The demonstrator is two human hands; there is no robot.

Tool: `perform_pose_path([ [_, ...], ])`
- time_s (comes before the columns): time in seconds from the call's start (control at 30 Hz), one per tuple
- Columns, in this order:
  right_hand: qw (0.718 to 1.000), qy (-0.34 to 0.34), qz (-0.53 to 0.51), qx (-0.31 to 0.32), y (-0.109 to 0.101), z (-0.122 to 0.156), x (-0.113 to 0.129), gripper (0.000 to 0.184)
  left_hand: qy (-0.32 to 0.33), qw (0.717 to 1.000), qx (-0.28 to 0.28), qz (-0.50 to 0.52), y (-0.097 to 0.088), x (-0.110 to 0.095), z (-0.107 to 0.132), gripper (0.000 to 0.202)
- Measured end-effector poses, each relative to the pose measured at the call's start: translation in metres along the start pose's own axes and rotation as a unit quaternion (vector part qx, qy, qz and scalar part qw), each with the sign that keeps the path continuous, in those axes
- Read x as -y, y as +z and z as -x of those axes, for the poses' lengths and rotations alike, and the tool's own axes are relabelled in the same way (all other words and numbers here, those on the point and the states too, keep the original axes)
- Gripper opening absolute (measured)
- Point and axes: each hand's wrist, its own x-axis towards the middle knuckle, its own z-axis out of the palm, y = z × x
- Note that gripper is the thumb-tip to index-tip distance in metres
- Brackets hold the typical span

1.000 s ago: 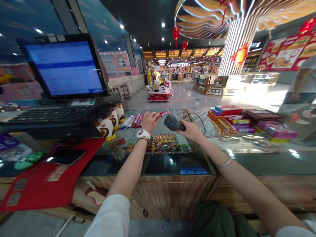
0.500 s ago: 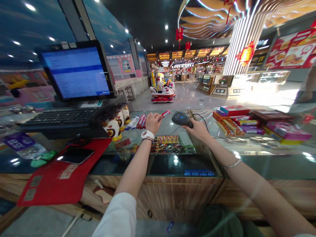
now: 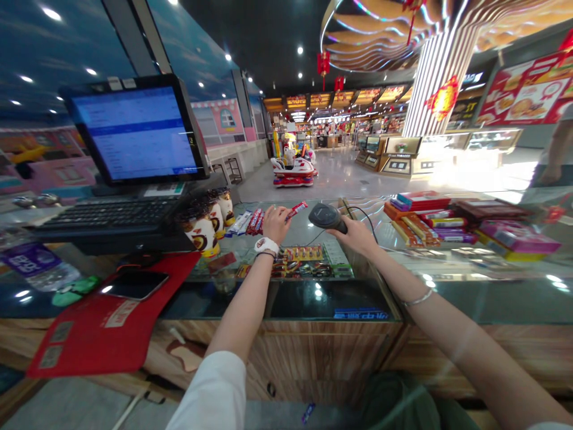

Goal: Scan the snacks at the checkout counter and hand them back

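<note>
Our left hand (image 3: 276,224) is closed, pinching a red-wrapped snack stick (image 3: 296,210) that is tilting up to the right, while our right hand (image 3: 356,236) is gripping a barcode scanner (image 3: 326,217) with its head turned toward the stick, near it but not touching it. We are holding 1 stick up between our hands, and more red-wrapped sticks (image 3: 255,221) are lying on the glass just left of our left hand. The room between our hands is narrow. The scanner's black cord (image 3: 360,228) is curving away behind our right hand, and small packets (image 3: 304,261) are sitting just below our hands, though we cannot tell whether they are on or under the glass. The counter's front edge (image 3: 331,318) is running nearer us, below our wrists. Printed cups (image 3: 199,230) are standing to the left, and stacked confectionery boxes (image 3: 425,218) are lying well to the right.
</note>
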Motion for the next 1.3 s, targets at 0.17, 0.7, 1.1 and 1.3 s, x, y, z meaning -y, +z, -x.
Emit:
perform_pose_path([
  [0.17, 0.998, -0.033, -0.036, 0.048, 0.003, 0.002, 0.003, 0.034, -0.004, 1.0, 0.005, -0.002, -0.002, -0.002, -0.001, 0.025],
  [0.7, 0.971, -0.137, -0.099, 0.167, 0.034, 0.004, -0.004, 0.046, 0.044, 0.999, 0.014, 0.011, -0.008, -0.014, 0.001, 0.031],
  [1.1, 0.989, -0.1, -0.069, 0.087, 0.007, 0.007, 0.003, 0.033, 0.082, 0.995, 0.031, 0.038, -0.027, -0.056, 0.005, 0.029],
  [1.3, 0.983, -0.11, -0.092, -0.115, -0.036, 0.025, -0.026, 0.029, 0.136, 0.988, 0.015, 0.07, -0.028, -0.093, -0.002, 0.027],
])
